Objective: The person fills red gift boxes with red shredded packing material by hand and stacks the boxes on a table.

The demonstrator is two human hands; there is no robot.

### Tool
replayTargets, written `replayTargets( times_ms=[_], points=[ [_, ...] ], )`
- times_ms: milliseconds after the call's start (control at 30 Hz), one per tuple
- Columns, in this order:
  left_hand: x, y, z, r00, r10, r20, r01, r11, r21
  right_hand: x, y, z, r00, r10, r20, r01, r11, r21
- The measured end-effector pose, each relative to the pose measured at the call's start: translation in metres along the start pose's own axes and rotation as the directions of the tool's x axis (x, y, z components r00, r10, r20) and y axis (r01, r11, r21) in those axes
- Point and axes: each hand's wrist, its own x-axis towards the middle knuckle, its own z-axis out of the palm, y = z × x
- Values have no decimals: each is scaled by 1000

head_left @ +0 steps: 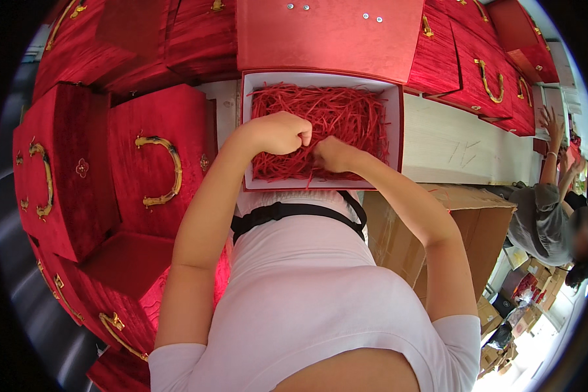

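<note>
In front of me an opened red gift box [399,137] with white inner walls holds a bed of red shredded paper [346,108]. My left hand [279,132] is over the left middle of the box, its fingers curled closed on strands of the paper. Close beside it on the right, my right hand [335,155] is lower in the paper, its fingers pinched together around strands and partly hidden by them. The two hands are slightly apart. The box's red lid [326,39] is tipped back beyond the far edge, with small metal studs on it.
Red velvet boxes with bamboo-style handles [163,171] crowd my left, and more red boxes [464,78] line the far side. A pale wooden tabletop [470,144] extends right. An open cardboard carton [464,222] stands near my right arm. At far right another person [539,219] reaches upward.
</note>
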Motion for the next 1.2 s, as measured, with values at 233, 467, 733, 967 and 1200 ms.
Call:
replayTargets(
  times_ms=[233, 467, 733, 967, 1200],
  points=[
    [9, -21, 13, 962, -90, 256, 133, 979, -154, 15, 42, -1, 933, 315, -176, -338, 933, -122],
    [41, -13, 60, 786, -358, 504, 233, 927, 295, -43, 1, -39, 995, 90, -30, -85, 987, 139],
    [53, -48, 82, 872, -361, 330, 68, 758, 649, -29, 23, 9, 973, 53, 226, -73, 994, 78],
    [35, -11, 13, 983, 62, -171, -43, 993, 111, -59, 23, -76, 874, 361, -326, -245, 906, 345],
    [85, -68, 58, 965, -231, -124, 253, 945, 206, 5, 42, -28, 808, 538, -240, -491, 840, 231]
  ],
)
